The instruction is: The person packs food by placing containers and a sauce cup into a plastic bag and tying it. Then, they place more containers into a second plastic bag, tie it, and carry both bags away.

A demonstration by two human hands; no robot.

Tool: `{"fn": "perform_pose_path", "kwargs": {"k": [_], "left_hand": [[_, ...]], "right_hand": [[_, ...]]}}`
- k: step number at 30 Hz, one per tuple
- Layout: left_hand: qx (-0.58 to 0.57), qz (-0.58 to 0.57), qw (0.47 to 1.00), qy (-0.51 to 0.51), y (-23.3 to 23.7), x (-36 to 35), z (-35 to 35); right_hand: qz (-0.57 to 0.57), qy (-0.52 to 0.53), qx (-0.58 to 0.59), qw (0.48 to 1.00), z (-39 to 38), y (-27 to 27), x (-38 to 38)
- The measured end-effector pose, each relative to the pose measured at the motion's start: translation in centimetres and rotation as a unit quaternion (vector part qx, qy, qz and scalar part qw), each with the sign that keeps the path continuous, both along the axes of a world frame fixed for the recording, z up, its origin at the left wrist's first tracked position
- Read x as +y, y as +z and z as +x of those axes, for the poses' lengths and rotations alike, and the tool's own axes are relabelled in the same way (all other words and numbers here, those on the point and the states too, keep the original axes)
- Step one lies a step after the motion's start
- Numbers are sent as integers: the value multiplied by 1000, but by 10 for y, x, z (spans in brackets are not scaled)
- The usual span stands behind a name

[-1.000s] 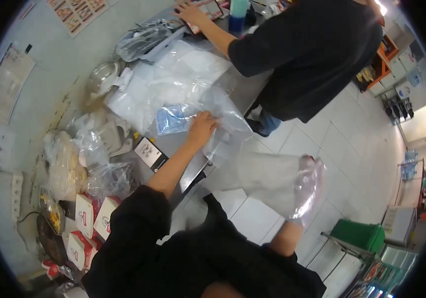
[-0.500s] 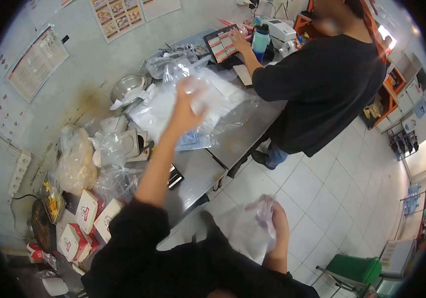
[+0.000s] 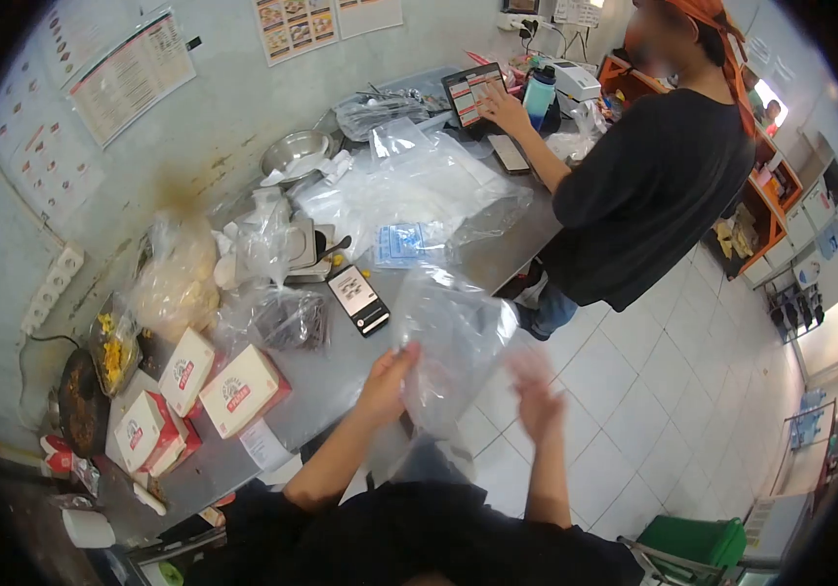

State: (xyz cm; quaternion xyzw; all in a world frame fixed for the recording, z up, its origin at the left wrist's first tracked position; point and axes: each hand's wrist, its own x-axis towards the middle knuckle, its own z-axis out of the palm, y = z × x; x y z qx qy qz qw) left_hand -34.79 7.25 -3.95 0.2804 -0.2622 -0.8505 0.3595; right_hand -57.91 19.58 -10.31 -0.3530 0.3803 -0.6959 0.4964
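A clear plastic bag (image 3: 448, 342) hangs in front of me at the table's edge. My left hand (image 3: 388, 383) is closed on its lower left side, thumb and fingers pinched together. To the right of the bag, my right hand (image 3: 539, 402) is raised and blurred by motion. Its fingers look apart, and nothing shows in them. Beyond the bag, a pile of clear plastic bags (image 3: 360, 190) spreads over the metal table, with a blue-printed packet (image 3: 400, 244) at its near edge. A phone (image 3: 358, 301) with a lit screen lies left of the bag.
White and red boxes (image 3: 243, 391) and a paper slip (image 3: 264, 446) are on the table (image 3: 329, 381) at left. Bagged goods (image 3: 177, 283) and a metal bowl (image 3: 297, 154) line the wall. A co-worker (image 3: 648, 186) touches a tablet (image 3: 477, 96). A green bin (image 3: 697, 542) stands at lower right.
My left hand has come back from over the pile and now grips a clear bag. My right hand, which held a bag low at right, has moved up. The phone is now uncovered.
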Motion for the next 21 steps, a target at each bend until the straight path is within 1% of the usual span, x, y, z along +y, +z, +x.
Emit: {"fn": "perform_pose_path", "kwargs": {"k": [1,2,3,4,5,7,8,9,10,12,13,15,16,19,20,21], "left_hand": [[47,19,999,-12,16,7,11],[56,15,998,21,24,15,18],[62,12,996,56,29,25,26],[66,6,994,91,30,31,35],[47,-29,996,73,21,36,52],[108,17,988,107,14,51,76],[136,37,983,121,13,58,87],[91,-12,987,128,16,63,97],[91,-28,986,135,20,69,104],[95,-57,983,146,34,81,115],[90,-50,985,137,30,86,125],[78,-74,987,120,26,95,138],[72,-83,987,114,24,101,141],[52,-107,971,209,24,116,136],[64,-96,972,204,23,120,139],[75,-85,973,199,22,124,144]], "right_hand": [[58,150,33,986,16,-16,11],[133,261,-14,956,31,-56,22],[167,277,68,944,54,-47,33],[197,339,73,917,69,-30,30],[224,401,84,884,84,-12,28],[163,329,-72,927,84,-21,29],[129,286,-151,938,83,-26,31],[92,238,-228,940,84,-29,29],[54,186,-305,932,86,-32,27],[82,79,-225,968,92,-28,14],[97,23,-182,978,95,-27,13],[211,136,-303,919,104,-29,27],[269,192,-358,873,110,-30,36],[331,328,-181,866,150,-30,50],[346,370,-119,854,163,-28,51],[348,349,-104,864,175,-14,49]]}}
